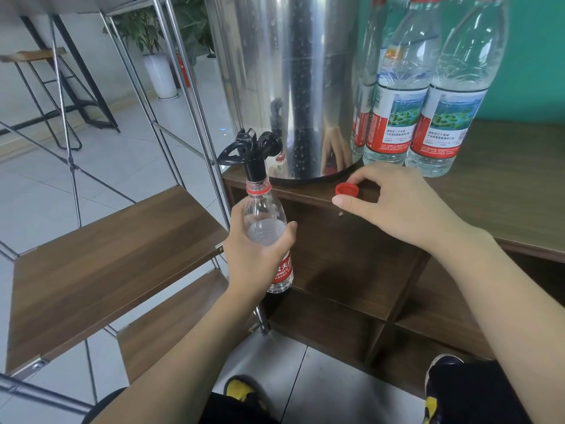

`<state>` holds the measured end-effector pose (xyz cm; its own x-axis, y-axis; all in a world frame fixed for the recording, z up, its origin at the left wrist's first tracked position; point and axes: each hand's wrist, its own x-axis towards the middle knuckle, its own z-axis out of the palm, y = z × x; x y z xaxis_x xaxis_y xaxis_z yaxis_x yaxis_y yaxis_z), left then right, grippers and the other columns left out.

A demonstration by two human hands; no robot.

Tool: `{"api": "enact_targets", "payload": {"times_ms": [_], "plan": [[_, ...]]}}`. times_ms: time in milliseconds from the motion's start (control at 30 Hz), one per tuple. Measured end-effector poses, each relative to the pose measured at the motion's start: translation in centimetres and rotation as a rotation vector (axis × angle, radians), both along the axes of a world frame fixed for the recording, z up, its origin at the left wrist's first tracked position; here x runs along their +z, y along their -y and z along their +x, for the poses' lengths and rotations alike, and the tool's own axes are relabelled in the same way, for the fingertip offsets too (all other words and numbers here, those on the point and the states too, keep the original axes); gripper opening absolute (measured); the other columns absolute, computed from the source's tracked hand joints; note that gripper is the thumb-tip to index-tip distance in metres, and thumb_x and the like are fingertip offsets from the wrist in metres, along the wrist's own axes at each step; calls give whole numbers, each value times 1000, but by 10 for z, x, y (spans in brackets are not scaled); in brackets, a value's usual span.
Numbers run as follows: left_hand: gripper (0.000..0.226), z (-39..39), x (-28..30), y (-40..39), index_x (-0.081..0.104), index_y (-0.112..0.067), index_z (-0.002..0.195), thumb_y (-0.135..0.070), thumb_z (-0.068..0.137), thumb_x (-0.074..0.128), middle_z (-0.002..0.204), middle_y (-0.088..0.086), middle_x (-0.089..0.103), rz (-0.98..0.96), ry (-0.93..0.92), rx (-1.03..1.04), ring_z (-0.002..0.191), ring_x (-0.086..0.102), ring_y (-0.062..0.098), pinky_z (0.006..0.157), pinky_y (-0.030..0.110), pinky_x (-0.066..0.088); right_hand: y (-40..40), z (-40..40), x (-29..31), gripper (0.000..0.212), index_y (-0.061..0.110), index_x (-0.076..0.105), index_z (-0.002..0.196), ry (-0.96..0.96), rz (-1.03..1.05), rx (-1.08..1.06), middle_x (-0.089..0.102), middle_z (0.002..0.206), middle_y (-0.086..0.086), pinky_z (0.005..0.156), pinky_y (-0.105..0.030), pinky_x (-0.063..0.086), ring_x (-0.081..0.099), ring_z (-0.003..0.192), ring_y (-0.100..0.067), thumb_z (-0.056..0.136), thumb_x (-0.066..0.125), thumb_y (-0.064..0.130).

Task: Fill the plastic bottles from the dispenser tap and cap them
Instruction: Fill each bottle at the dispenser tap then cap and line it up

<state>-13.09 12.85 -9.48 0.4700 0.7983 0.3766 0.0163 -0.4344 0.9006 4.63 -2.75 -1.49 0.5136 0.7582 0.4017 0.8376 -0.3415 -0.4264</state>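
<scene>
- Fingers of the left hand (255, 255) wrap round the middle of the bottle (265, 237), thumb (289, 229) on the near side, the rest hidden behind the plastic: a firm grasp.
- That bottle stands upright in the air, beside the cabinet's (351, 264) front edge, its open red-ringed neck right under the black tap (255, 154); the spout seems to touch or enter the mouth (I cannot tell which).
- Right hand (394, 203) lies on the cabinet top with fingers loosely curled around the red cap (346, 189); thumb stretched along the edge just below it, a fingertip (354, 180) at its far side, touching or nearly so.
- Cap sits open side up near the top's front edge, just in front of the steel dispenser (290, 87).
- Three capped full bottles (397, 102) stand to the right of the dispenser, close together.
- Wooden shelves (107, 264) on a metal frame stand at the left, above a tiled floor.
</scene>
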Motion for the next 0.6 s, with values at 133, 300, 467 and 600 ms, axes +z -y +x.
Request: {"api": "enact_targets", "payload": {"times_ms": [133,300,467,600], "plan": [[68,0,0,0,45,-40,129,-32,77,89,117,-11,68,5,6,-3,111,63,2,90,7,42,0,-1,0,47,29,69,109,13,-14,-2,66,110,9,92,-37,49,58,102,-11,85,59,69],[72,0,-1,0,44,-39,132,-45,71,84,121,-7,68,-3,1,-2,114,62,4,89,2,41,0,-1,1,48,28,68,111,19,-26,-7,66,111,8,91,-36,49,58,102,-11,86,60,68],[73,-1,1,1,43,-41,131,-45,72,84,123,-7,67,-18,-2,-12,114,62,5,92,10,43,0,-2,1,49,28,68,112,25,-32,-9,66,111,9,92,-35,49,58,103,-11,86,58,68],[74,-1,3,2,44,-39,133,-49,69,80,122,-11,67,-19,1,-11,114,62,3,93,13,43,0,-1,1,50,28,68,112,29,-35,-6,66,111,8,92,-36,49,58,103,-11,86,58,69]]}}
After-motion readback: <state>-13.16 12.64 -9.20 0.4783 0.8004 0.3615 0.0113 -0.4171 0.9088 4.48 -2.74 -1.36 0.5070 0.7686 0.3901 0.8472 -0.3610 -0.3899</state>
